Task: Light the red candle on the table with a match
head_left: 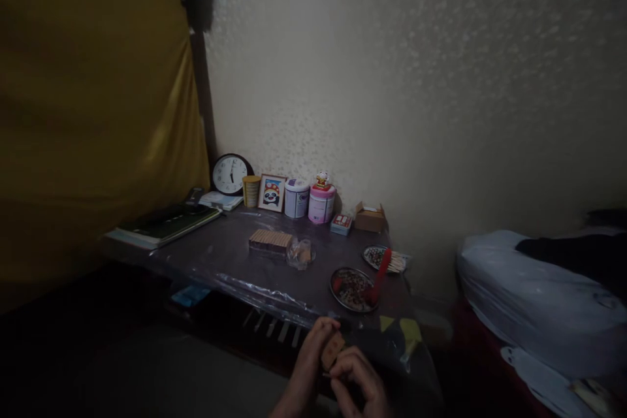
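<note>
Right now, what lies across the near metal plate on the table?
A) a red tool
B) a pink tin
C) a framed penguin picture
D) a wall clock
A: a red tool rests slanted across the rim of the near metal plate, while the clock, the framed picture and the pink tin stand at the back of the table by the wall.
</note>
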A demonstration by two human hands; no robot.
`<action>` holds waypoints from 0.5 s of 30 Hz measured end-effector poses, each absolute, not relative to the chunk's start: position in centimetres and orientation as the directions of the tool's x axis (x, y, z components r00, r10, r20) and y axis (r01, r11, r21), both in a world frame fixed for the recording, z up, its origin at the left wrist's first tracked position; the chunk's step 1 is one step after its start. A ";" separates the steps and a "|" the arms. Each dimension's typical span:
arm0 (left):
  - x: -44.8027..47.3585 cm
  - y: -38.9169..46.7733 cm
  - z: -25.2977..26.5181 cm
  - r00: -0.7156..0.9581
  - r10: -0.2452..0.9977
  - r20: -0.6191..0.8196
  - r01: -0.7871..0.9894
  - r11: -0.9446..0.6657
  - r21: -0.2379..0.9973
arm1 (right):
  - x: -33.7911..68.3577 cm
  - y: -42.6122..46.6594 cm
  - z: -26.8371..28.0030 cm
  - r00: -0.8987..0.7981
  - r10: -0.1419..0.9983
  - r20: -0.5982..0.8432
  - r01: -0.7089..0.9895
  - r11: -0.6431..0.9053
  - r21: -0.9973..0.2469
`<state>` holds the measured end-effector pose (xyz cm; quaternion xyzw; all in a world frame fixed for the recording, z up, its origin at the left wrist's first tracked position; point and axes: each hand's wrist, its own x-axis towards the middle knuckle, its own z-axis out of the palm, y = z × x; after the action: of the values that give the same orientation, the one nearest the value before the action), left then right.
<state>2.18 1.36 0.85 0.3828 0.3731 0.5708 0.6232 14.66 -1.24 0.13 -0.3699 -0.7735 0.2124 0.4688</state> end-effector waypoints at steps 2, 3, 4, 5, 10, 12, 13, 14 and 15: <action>2.2 1.2 1.0 0.047 0.999 0.001 -0.405 0.018 0.914 | 13.9 -1.3 -0.6 -0.265 0.725 0.635 0.361 0.686 -0.632; 2.2 1.2 1.1 0.040 0.999 0.008 -0.398 0.009 0.917 | 13.5 -1.3 -0.8 -0.252 0.708 0.660 0.354 0.702 -0.618; 2.2 1.2 1.1 0.035 0.999 0.010 -0.396 0.005 0.918 | 13.2 -1.3 -1.1 -0.234 0.697 0.678 0.350 0.711 -0.610; 2.2 1.3 1.1 0.035 0.999 0.009 -0.396 0.005 0.918 | 12.9 -1.2 -1.2 -0.215 0.687 0.694 0.348 0.718 -0.603; 2.1 1.7 0.8 0.027 0.999 0.024 -0.395 -0.011 0.918 | 13.0 -1.1 -1.3 -0.136 0.675 0.725 0.390 0.709 -0.587; 2.1 1.7 0.9 0.052 0.998 0.028 -0.386 -0.006 0.923 | 13.2 -1.0 -1.1 -0.121 0.675 0.728 0.417 0.700 -0.579; 2.1 1.7 0.9 0.066 0.997 0.029 -0.380 -0.001 0.925 | 13.3 -1.0 -1.0 -0.117 0.673 0.730 0.426 0.698 -0.576; 2.1 1.6 0.9 0.079 0.996 0.028 -0.375 0.004 0.927 | 13.4 -1.0 -0.9 -0.114 0.672 0.731 0.433 0.696 -0.573; 2.2 1.6 1.0 0.083 0.996 0.030 -0.374 0.003 0.927 | 13.5 -1.0 -0.8 -0.111 0.672 0.732 0.436 0.695 -0.572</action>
<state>2.17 1.60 0.95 0.4204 0.3699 0.5671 0.6041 13.51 -0.98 -0.79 -0.3755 -0.7377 0.1070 0.5508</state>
